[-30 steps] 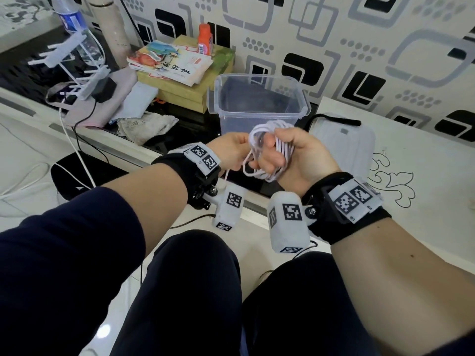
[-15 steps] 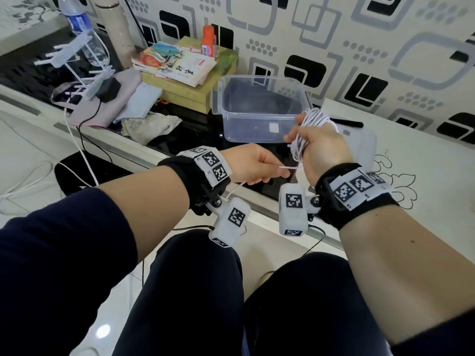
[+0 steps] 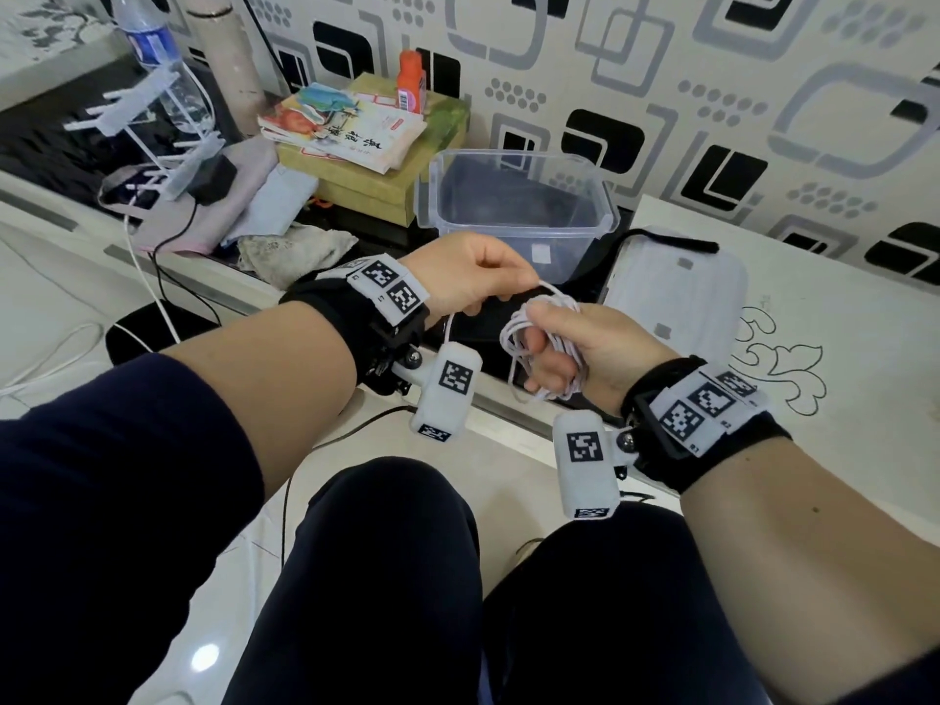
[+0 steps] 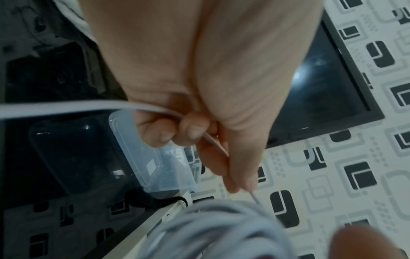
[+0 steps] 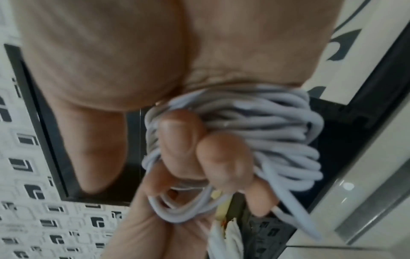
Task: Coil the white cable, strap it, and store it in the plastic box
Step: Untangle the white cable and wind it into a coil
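White cable (image 3: 547,343): thin, round, wound into a loose bundle of many loops, held above the lap just in front of the dark shelf edge. One free strand leaves the top of the bundle leftward. Strap not discernible. Plastic box (image 3: 513,206): clear, rectangular, lidless, upright on the dark shelf behind the bundle.

I take the box (image 3: 513,211) as my mark: my hands meet just before it, left hand (image 3: 473,272) nearer it, right hand (image 3: 585,343) (coil (image 3: 539,348) in it) further toward me. Lid (image 3: 676,292) lies right of it, books (image 3: 346,127) left-behind.
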